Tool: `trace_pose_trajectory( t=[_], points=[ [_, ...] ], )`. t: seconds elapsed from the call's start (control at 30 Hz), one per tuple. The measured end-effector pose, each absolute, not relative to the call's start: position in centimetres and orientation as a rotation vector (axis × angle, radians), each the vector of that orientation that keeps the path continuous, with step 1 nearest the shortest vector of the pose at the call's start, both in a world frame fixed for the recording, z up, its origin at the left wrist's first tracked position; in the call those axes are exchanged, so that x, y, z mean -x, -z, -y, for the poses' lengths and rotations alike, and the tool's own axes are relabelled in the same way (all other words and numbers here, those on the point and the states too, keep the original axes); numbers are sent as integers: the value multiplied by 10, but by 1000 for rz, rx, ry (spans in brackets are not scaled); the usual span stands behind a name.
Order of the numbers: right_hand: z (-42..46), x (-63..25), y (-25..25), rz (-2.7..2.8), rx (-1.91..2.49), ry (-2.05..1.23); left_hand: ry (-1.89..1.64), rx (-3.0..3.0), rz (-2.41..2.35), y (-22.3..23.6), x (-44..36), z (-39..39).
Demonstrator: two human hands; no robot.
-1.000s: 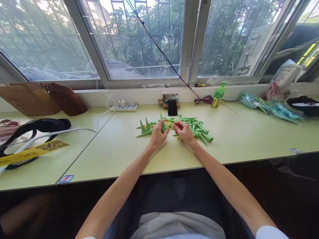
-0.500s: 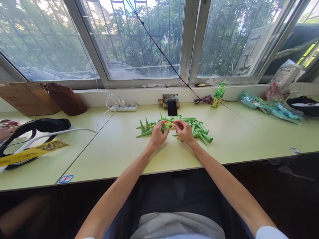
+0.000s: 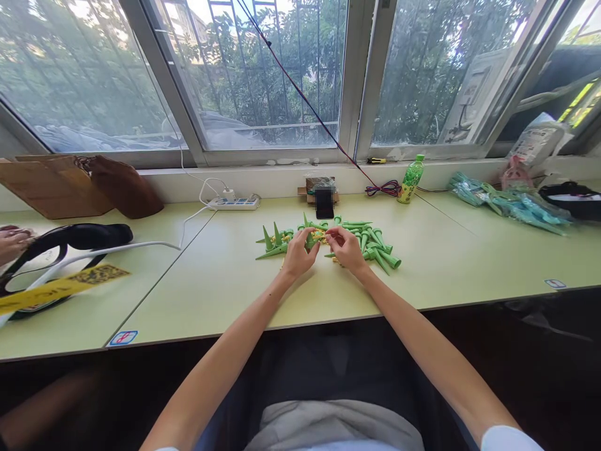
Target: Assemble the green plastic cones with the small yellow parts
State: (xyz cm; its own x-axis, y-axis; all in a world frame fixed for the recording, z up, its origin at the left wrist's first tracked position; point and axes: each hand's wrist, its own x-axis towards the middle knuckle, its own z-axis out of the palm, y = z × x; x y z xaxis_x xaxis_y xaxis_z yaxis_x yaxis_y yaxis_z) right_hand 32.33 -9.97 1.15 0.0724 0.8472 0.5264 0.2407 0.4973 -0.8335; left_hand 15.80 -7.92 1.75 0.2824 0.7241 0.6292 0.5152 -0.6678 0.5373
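Observation:
My left hand (image 3: pixel 299 254) is curled around a green plastic spike (image 3: pixel 312 240), which its fingers partly cover. Close beside it, my right hand (image 3: pixel 346 249) has thumb and fingertips pinched together at the end of that piece. Whatever sits in this pinch is too small to make out. Small yellow pieces (image 3: pixel 323 237) lie between and behind the hands. Several green cone-shaped spikes (image 3: pixel 385 257) are heaped to the right of my right hand. Left of my left hand, a few more spikes (image 3: pixel 267 240) stand upright or lie flat.
A phone (image 3: pixel 324 203) leans on a small box behind the pile. Farther back are a green bottle (image 3: pixel 411 180) and a power strip (image 3: pixel 237 203). On the left, a white cable (image 3: pixel 154 244) crosses the table by a black headset (image 3: pixel 94 235); another person's hand (image 3: pixel 12 243) is beyond.
My right hand's fingertips have shifted slightly toward the piece at my left hand. The other person's hand at the far left has moved a little. The pile looks the same.

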Motion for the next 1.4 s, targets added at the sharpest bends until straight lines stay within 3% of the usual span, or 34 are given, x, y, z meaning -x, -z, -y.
trace_pose_trajectory(
  t=[1.4],
  points=[
    [100,-322,-13,1499,978,-705,-1351,-2291,-1116,-17,-159,78]
  ],
)
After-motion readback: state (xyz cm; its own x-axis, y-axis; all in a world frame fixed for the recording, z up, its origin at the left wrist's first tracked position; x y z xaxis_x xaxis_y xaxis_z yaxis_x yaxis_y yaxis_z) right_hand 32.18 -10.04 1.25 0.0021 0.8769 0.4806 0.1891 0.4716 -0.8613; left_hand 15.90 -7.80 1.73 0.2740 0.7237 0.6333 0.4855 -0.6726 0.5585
